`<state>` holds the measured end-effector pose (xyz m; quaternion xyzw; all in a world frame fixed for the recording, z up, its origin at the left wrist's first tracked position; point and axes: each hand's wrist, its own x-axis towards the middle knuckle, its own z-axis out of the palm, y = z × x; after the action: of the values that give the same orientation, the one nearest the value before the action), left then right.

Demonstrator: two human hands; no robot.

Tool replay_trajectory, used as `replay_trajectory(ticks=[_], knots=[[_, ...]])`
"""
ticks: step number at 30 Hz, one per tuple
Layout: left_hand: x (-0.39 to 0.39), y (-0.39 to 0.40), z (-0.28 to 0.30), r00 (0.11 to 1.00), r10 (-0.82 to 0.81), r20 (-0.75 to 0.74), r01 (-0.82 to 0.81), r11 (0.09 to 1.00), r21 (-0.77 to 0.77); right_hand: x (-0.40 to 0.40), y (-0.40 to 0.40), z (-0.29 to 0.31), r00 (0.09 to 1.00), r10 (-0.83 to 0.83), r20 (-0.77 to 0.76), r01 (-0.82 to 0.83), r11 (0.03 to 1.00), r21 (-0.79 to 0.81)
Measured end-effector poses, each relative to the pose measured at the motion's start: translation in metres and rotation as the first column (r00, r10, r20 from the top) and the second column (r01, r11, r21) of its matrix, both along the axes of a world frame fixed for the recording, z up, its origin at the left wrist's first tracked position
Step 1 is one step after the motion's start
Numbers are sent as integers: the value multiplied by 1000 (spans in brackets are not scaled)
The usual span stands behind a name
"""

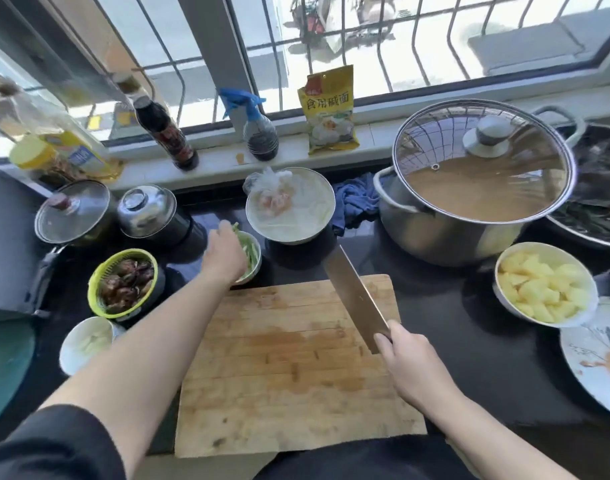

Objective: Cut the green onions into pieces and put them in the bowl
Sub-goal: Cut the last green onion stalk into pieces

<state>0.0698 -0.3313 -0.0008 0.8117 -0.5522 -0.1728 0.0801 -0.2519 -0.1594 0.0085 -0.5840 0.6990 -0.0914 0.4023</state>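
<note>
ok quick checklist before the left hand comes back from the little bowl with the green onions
1. Green onions inside small bowl: ok.
2. Cutting board free of onion pieces: ok.
3. Left hand has let go of all pieces: cannot tell.
4. Right hand firm on the cleaver: ok.
5. Blade away from left arm: ok.
6. Return path clear of the green basket: ok.

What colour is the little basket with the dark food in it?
The basket is bright yellow-green, seen best in the head view, left of the cutting board.

left hand [223,256] hides bowl's [256,268] near rim | plate [594,355] cut off right
</note>
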Motion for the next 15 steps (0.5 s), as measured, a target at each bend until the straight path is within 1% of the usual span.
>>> replay_trajectory(ticks=[3, 4, 5, 6, 8, 9, 10, 11, 13, 15], knots=[[3, -13, -16, 989, -122, 81, 108, 982, 153, 20, 11, 6, 999, -21, -25, 20, 1000, -10], [3, -14, -19, 985, -152, 88, 136, 977, 165, 25, 15, 8, 999, -33, -28, 33, 999, -11], [3, -13, -20, 984, -167, 65, 157, 978, 137, 30, 20, 9, 998, -49, -36, 49, 999, -11], [6, -10, -18, 990, -143, 1, 142, 986, 89, 34, 24, 10, 997, -59, -44, 59, 998, -5], [21, 4, -12, 988, -58, -143, 54, 998, -31, 41, 30, 9, 996, -69, -63, 69, 998, 0], [32, 13, -12, 985, -38, -169, 24, 996, -88, 45, 32, 9, 995, -70, -74, 70, 998, -1], [42, 22, -12, 987, -18, -162, 0, 994, -109, 49, 35, 8, 994, -67, -91, 67, 998, -3], [53, 31, -12, 989, 9, -148, -24, 995, -95, 54, 38, 8, 992, -60, -113, 59, 998, -5], [69, 44, -14, 986, 70, -153, -70, 998, 4, 65, 44, 8, 988, -51, -145, 50, 999, -9], [73, 49, -17, 984, 46, -170, -25, 992, 125, 74, 48, 9, 985, -48, -165, 48, 999, -6]])
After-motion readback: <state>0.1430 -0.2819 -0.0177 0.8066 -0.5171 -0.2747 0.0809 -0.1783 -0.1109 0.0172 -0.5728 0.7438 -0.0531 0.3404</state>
